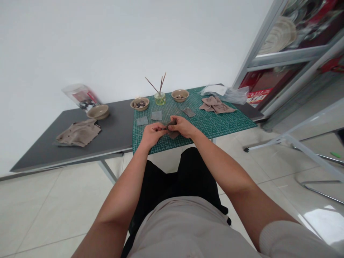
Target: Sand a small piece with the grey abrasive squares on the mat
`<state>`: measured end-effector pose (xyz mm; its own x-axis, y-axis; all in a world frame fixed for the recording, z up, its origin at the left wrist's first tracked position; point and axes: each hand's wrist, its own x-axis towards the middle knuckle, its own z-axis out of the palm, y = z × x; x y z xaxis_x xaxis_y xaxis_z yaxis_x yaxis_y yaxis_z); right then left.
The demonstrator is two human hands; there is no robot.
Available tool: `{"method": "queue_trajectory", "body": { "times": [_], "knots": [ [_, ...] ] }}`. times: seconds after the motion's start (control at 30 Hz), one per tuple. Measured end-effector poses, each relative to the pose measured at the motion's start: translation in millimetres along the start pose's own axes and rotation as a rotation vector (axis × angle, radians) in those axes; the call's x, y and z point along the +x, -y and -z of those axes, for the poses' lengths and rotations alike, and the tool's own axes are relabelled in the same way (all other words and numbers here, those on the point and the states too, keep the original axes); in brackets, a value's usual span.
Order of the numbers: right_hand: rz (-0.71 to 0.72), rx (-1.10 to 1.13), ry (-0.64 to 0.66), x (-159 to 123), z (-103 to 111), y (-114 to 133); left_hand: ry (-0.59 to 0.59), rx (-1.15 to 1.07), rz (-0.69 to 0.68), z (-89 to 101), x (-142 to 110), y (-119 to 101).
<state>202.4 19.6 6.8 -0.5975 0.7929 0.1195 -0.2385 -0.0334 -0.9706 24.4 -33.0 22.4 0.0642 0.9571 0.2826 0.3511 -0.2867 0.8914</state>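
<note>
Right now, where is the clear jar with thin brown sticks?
In the head view, just left of centre, the clear jar stands near the green gridded cutting mat's back edge, between two round tan bowls.

head view — from above, facing forward (and down), wide, single camera

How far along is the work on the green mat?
Looks partway.
Possibly done: three flat grey pieces lie on the mat; finished or waiting, can't tell.
In hand: dark brown piece, held between left hand and right hand.
Probably left: small pieces in the bowls flanking the jar.
</note>
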Motion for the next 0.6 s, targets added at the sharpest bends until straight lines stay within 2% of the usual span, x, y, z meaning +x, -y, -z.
{"method": "queue_trajectory", "body": {
  "times": [0.23, 0.5, 0.6],
  "knots": [
    [0.018, -0.128, -0.028, -1.8, -3.4, 4.2, -0.003, 0.118, -0.033, -3.5, -0.2, -0.5],
    [-0.007, 0.014, 0.005, -3.7, -4.1, 5.6, 0.027, -0.163, 0.041, 1.7, 4.0, 10.1],
    [0.006, 0.018, -0.089, -1.0, -2.7, 1.3, -0.014, -0.259, 0.000, 1.9, 6.3, 13.8]
  ]
}}
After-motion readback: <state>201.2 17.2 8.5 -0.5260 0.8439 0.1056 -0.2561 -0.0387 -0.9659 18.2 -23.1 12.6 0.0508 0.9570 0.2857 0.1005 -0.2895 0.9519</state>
